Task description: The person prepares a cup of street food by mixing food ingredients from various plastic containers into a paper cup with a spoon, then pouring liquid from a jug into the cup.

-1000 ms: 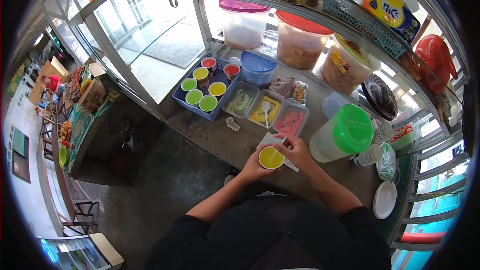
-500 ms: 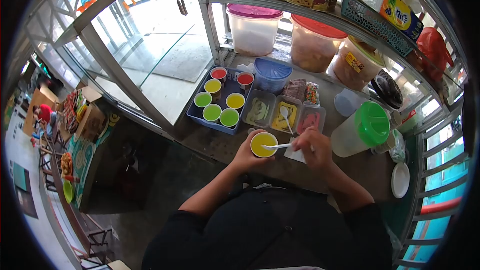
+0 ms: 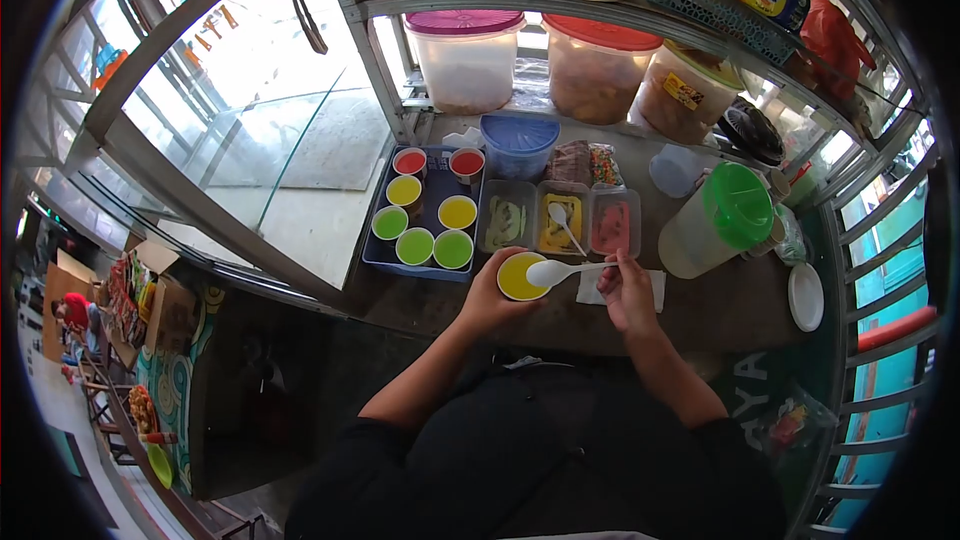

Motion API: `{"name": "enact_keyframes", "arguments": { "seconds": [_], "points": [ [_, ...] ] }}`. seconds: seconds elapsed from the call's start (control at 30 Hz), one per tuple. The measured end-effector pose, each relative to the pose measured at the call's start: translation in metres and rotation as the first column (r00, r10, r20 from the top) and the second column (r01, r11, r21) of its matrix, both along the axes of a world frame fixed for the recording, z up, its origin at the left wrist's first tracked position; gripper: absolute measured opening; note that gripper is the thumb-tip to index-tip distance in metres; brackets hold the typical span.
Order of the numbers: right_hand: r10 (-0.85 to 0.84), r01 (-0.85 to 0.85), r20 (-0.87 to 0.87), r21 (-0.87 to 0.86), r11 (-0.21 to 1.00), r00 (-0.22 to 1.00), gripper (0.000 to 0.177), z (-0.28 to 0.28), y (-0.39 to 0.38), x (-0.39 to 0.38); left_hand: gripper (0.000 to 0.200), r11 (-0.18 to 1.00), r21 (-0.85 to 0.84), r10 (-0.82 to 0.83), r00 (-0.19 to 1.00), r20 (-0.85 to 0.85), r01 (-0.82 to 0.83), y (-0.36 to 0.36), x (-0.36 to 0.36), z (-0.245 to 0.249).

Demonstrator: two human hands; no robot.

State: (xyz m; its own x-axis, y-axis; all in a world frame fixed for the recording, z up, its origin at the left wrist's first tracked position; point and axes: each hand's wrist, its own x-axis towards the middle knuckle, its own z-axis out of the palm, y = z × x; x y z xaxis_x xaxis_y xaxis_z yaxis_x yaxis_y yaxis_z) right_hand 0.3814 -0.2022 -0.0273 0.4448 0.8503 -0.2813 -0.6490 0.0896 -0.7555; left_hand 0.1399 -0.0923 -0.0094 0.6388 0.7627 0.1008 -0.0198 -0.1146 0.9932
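Observation:
My left hand is closed round a paper cup filled with yellow liquid. In my right hand is the handle end of a white plastic spoon, its bowl over the cup's right rim. Behind them stand three small clear tubs, with green, yellow and pink contents. Another white spoon leans in the yellow tub. To the left, a blue tray carries several cups of red, yellow and green liquid. A white napkin lies under my right hand.
A pitcher with a green lid stands right of my right hand, near white plates. Behind the tubs are a blue-lidded container and large lidded buckets. A metal-framed shelf hangs above; glass panels stand left.
The spoon has come up out of the yellow liquid, and its bowl now shows above the cup's rim. My right hand has turned, its fingers pinching the handle end. The view has shifted slightly.

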Motion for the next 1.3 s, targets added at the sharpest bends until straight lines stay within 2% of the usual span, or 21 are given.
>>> {"name": "enact_keyframes", "arguments": {
  "seconds": [0.07,0.17,0.37,0.47,0.57,0.67,0.8,0.9,1.03,1.2,1.3],
  "points": [
    [0.019,-0.024,-0.138,-0.031,0.999,0.990,0.026,-0.006,-0.006,0.008,0.080,0.997,0.071,0.009,0.998,-0.065,-0.004,0.007,0.002,-0.002],
    [-0.068,0.024,-0.301,-0.150,0.988,0.951,0.024,-0.029,-0.025,0.031,0.078,0.983,0.183,0.049,0.987,-0.151,-0.021,0.024,-0.001,0.001],
    [-0.362,0.193,-0.374,-0.418,0.888,0.854,0.020,-0.124,-0.093,0.096,0.080,0.942,0.334,0.136,0.950,-0.282,-0.036,0.075,-0.021,0.020],
    [-0.421,0.250,-0.346,-0.443,0.861,0.838,0.020,-0.154,-0.113,0.114,0.081,0.924,0.382,0.151,0.930,-0.336,-0.012,0.101,-0.031,0.036],
    [-0.531,0.324,-0.282,-0.543,0.775,0.799,0.025,-0.123,-0.109,0.103,0.078,0.876,0.481,0.254,0.881,-0.400,-0.034,0.131,-0.039,0.048],
    [-0.520,0.372,-0.150,-0.539,0.756,0.841,0.037,-0.131,-0.113,0.105,0.077,0.857,0.512,0.326,0.828,-0.456,-0.056,0.167,-0.045,0.048],
    [-0.504,0.419,-0.038,-0.503,0.756,0.863,0.040,-0.126,-0.115,0.094,0.078,0.826,0.560,0.375,0.799,-0.470,-0.059,0.211,-0.049,0.041],
    [-0.473,0.416,-0.006,-0.469,0.779,0.881,0.040,-0.132,-0.119,0.090,0.078,0.872,0.477,0.377,0.765,-0.522,-0.105,0.228,-0.048,0.038],
    [-0.461,0.416,0.014,-0.457,0.786,0.887,0.040,-0.131,-0.120,0.090,0.078,0.863,0.503,0.380,0.716,-0.585,-0.046,0.238,-0.045,0.038],
    [-0.470,0.421,0.006,-0.457,0.784,0.883,0.041,-0.133,-0.120,0.094,0.078,0.814,0.579,0.392,0.692,-0.607,0.047,0.254,-0.046,0.007],
    [-0.463,0.416,0.009,-0.453,0.789,0.886,0.041,-0.136,-0.121,0.095,0.079,0.885,0.458,0.306,0.638,-0.706,0.082,0.254,-0.043,0.011]
  ]
}}
